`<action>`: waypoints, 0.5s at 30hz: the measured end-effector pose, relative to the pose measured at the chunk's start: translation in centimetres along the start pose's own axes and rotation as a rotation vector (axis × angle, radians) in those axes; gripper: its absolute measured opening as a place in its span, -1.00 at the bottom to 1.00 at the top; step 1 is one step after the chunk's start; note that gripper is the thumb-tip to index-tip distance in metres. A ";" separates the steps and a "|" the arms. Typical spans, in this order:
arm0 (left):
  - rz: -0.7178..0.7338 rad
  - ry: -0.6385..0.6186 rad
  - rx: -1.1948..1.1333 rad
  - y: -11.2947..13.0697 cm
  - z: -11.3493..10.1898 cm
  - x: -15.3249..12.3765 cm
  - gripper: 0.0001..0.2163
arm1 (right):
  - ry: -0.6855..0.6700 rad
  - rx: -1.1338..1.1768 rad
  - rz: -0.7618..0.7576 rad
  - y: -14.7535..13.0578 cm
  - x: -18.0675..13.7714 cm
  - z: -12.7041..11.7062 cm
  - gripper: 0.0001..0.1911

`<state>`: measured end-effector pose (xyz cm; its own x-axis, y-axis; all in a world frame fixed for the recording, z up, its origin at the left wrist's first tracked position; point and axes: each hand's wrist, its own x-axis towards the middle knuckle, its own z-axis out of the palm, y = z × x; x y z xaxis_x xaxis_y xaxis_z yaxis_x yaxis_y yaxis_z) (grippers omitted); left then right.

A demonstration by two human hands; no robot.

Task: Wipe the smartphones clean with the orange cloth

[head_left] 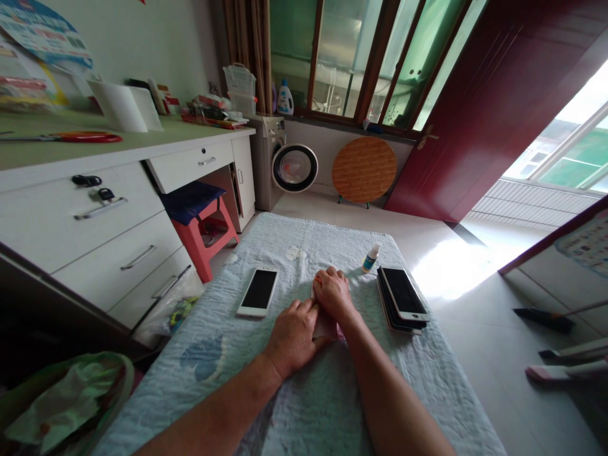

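Note:
Both my hands meet at the middle of a table covered with a pale blue quilted cloth (304, 405). My left hand (292, 335) lies knuckles up, its fingers curled onto a small pale object (325, 326) that is mostly hidden. My right hand (332, 292) is closed over the far end of the same object. A white phone (258, 291) lies screen up to the left of my hands. To the right sits a stack of phones (401, 299), and a small spray bottle (372, 258) stands just behind it.
A white desk with drawers (95, 221) runs along the left, with a red stool (204, 231) under it. A green plastic bag (57, 405) sits at the lower left. A washing machine (285, 166) and a round wooden tabletop (363, 170) stand by the far wall.

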<state>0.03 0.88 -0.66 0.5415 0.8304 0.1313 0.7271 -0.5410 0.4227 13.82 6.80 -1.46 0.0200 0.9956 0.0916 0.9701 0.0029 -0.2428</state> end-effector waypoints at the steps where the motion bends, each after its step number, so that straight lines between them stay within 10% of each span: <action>1: -0.002 0.003 -0.006 0.0 0.0 0.0 -0.49 | -0.004 0.007 -0.003 -0.1 0.0 0.0 -0.78; 15: -0.002 0.005 -0.017 0.0 -0.1 -0.1 -0.51 | -0.023 0.010 -0.005 -0.2 0.1 0.1 -0.77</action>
<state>-0.03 0.81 -0.56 0.5382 0.8320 0.1346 0.7206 -0.5371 0.4384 13.58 6.89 -1.54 0.0094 0.9974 0.0709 0.9676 0.0088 -0.2522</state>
